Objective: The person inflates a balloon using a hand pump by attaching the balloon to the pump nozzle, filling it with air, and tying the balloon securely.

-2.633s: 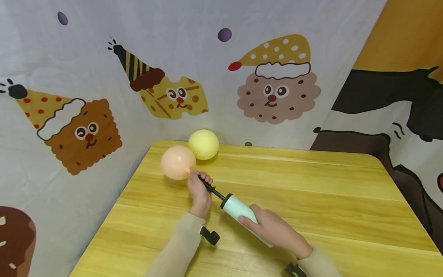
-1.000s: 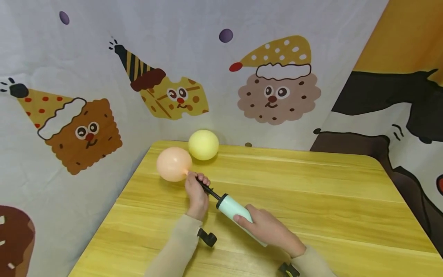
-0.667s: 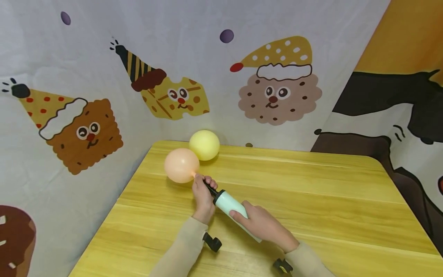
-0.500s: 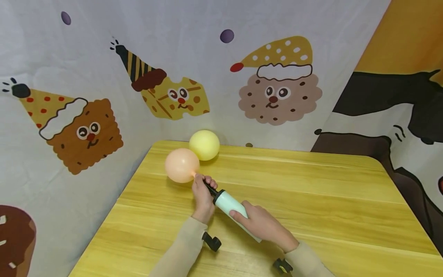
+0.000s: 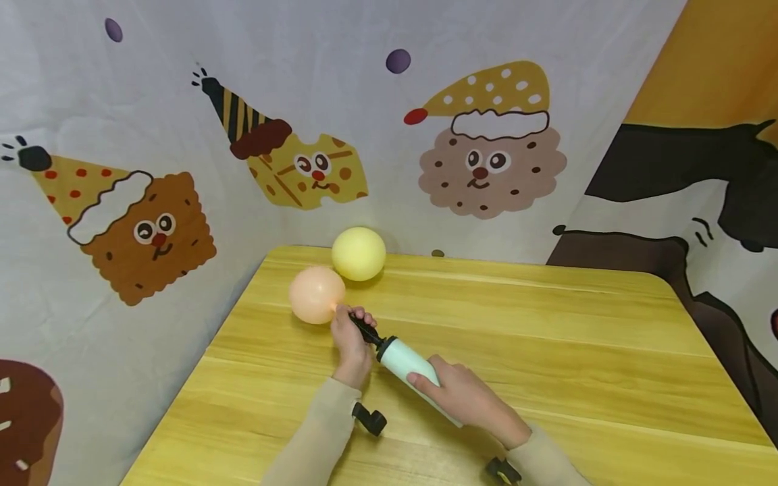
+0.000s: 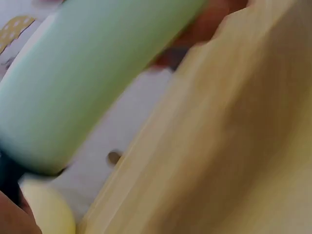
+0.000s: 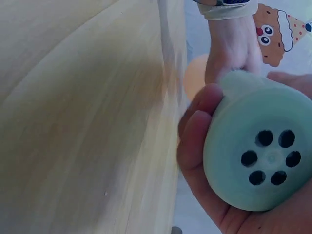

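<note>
A mint-green balloon pump (image 5: 410,364) with a black front end slants over the table in the head view. My right hand (image 5: 464,398) grips its green barrel; the right wrist view shows the fingers wrapped round the barrel (image 7: 263,146) beside its holed end cap. My left hand (image 5: 352,341) grips the pump's black front end, where the neck of an inflated peach balloon (image 5: 316,295) meets it. The fingers hide the join itself. A yellow balloon (image 5: 358,254) sits behind the peach one. In the left wrist view the barrel (image 6: 92,73) is blurred and large.
The wooden table (image 5: 547,324) runs under both hands, with its far edge against a printed cloth backdrop (image 5: 377,135). Black wrist mounts are strapped to the left sleeve (image 5: 313,432) and the right sleeve (image 5: 543,459).
Since the earliest frame the green barrel has slid toward my left hand, covering the exposed black rod. In the last half second the peach balloon shifts slightly left and nearer, looking a little smaller.
</note>
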Motion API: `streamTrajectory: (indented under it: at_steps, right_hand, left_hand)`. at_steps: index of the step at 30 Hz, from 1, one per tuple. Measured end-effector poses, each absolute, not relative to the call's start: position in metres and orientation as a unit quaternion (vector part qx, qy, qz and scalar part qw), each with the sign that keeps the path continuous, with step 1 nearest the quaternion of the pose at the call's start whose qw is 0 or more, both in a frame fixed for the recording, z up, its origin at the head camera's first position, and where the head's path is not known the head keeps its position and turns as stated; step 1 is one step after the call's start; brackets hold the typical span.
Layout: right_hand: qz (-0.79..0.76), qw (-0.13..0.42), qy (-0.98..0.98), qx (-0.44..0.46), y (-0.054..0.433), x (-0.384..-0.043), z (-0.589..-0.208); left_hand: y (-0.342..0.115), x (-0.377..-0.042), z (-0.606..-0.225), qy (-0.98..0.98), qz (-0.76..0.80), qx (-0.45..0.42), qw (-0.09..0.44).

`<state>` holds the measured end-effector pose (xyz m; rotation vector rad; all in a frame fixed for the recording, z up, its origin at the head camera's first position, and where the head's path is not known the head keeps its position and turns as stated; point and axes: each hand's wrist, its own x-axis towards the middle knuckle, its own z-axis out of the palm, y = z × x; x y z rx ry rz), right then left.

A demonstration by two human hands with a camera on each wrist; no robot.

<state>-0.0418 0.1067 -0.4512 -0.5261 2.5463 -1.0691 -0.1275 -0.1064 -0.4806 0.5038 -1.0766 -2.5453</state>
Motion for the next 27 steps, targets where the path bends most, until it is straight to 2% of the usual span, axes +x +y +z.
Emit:
streamTrajectory:
  at_steps: [4,13,21,27]
  right_hand:
    - [-0.362,0.176,0.896,-0.186,0.114,-0.037,-0.451]
    - [-0.376,0.184,0.888,-0.192,0.133,-0.038,-0.446]
    - [-0.394,0.175,0.884,-0.18,0.151,-0.039,-0.444]
    - [-0.387,0.149,0.899,-0.137,0.175,-0.042,-0.445]
  left_hand:
    - [-0.12,-0.131,-0.484,-0.379,-0.884,0.181,0.206]
    - [-0.131,-0.124,-0.484,-0.46,-0.846,0.184,0.195]
    - [-0.135,-0.121,-0.483,-0.51,-0.824,0.167,0.182]
    - [-0.136,-0.12,-0.485,-0.571,-0.784,0.148,0.193]
